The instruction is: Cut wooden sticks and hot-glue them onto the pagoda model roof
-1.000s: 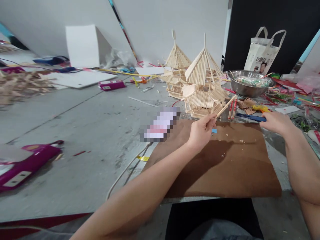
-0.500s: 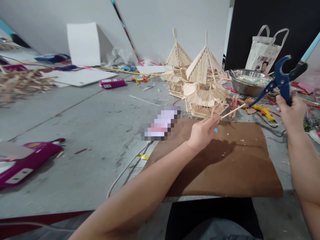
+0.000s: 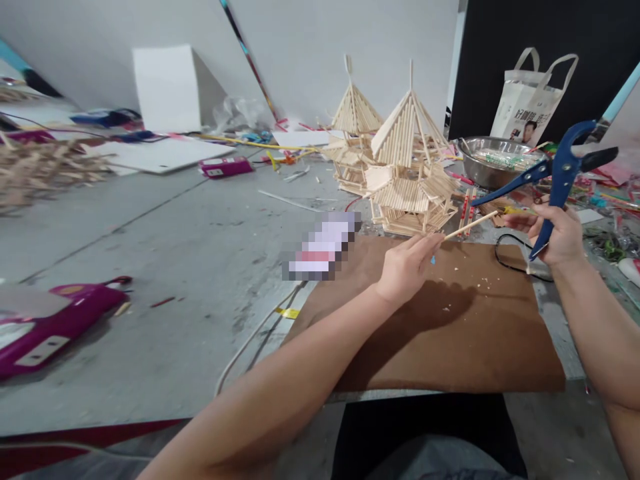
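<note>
My left hand (image 3: 404, 268) is closed on a thin wooden stick (image 3: 473, 225), its free end slanting up to the right above the brown board (image 3: 493, 337). In my right hand (image 3: 566, 237) is a blue pipe cutter (image 3: 564, 173), held by one handle, with the jaws apart and pointing up and away. My right fingers are partly stretched out near the stick's free end, apart from it. Just beyond my left hand stands a small pavilion model (image 3: 411, 195) built of wooden sticks. A second stick pavilion (image 3: 356, 115) stands behind it, partly hidden.
A blurred-out phone (image 3: 324, 245) lies left of the board, a cable running from it. Red-marked sticks (image 3: 468, 208) lie beside the front model. Further back are a metal bowl (image 3: 493, 172) and a tote bag (image 3: 526, 103). A purple device (image 3: 65, 317) sits at left.
My right hand has come left and lower, bringing the pipe cutter nearer the stick, and its fingers have loosened and spread. My left hand and the stick have barely moved.
</note>
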Motion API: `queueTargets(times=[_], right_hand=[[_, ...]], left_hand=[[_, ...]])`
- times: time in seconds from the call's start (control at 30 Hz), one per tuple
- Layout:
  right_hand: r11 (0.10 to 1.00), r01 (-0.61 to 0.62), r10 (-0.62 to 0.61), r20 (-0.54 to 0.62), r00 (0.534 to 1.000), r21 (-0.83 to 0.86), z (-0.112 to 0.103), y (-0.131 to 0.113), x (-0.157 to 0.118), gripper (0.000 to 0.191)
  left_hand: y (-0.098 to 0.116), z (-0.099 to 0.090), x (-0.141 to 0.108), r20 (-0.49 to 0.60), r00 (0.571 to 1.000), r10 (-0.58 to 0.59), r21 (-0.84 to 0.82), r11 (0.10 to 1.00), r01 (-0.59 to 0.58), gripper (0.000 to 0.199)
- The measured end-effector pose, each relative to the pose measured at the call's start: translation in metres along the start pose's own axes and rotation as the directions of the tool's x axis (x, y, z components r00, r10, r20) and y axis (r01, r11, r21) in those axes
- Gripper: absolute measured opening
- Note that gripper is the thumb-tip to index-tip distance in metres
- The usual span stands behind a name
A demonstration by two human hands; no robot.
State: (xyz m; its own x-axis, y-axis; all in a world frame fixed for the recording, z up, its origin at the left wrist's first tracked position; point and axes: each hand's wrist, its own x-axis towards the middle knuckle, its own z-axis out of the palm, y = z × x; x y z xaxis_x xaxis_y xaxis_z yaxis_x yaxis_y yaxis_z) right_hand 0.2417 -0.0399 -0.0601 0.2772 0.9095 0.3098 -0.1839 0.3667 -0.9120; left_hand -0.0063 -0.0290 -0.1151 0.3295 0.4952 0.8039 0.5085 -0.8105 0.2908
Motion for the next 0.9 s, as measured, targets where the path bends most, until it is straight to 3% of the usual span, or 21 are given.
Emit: queueTargets(times=[0.13, 0.27, 0.4, 0.5, 0.67, 0.9], right_hand=[[0.998, -0.036, 0.033, 0.043, 0.999, 0.051, 0.003, 0.011, 0.001, 0.019], [0.991, -0.081, 0.072, 0.091, 0.993, 0.108, 0.007, 0.012, 0.0, 0.023], [0.959, -0.231, 0.19, 0.23, 0.954, 0.165, 0.014, 0.011, -0.008, 0.025], [0.929, -0.323, 0.26, 0.303, 0.917, 0.178, 0.02, 0.013, -0.015, 0.025], [0.905, -0.372, 0.29, 0.342, 0.894, 0.205, 0.029, 0.018, -0.023, 0.024], [0.917, -0.392, 0.345, 0.358, 0.868, 0.069, 0.03, 0.025, -0.029, 0.018]], left_hand=[[-0.001, 0.001, 0.0, -0.057, 0.998, -0.009, -0.048, 0.999, 0.006, 0.022], [0.004, 0.002, 0.002, -0.019, 0.979, -0.202, -0.274, 0.943, 0.189, 0.021], [0.011, 0.003, 0.006, 0.201, 0.862, -0.465, -0.551, 0.674, 0.492, 0.025], [0.012, 0.001, 0.01, 0.33, 0.792, -0.514, -0.584, 0.548, 0.599, 0.026], [0.013, 0.004, 0.009, 0.341, 0.763, -0.549, -0.57, 0.525, 0.632, 0.022], [0.027, 0.013, -0.002, 0.365, 0.803, -0.471, -0.524, 0.609, 0.595, 0.022]])
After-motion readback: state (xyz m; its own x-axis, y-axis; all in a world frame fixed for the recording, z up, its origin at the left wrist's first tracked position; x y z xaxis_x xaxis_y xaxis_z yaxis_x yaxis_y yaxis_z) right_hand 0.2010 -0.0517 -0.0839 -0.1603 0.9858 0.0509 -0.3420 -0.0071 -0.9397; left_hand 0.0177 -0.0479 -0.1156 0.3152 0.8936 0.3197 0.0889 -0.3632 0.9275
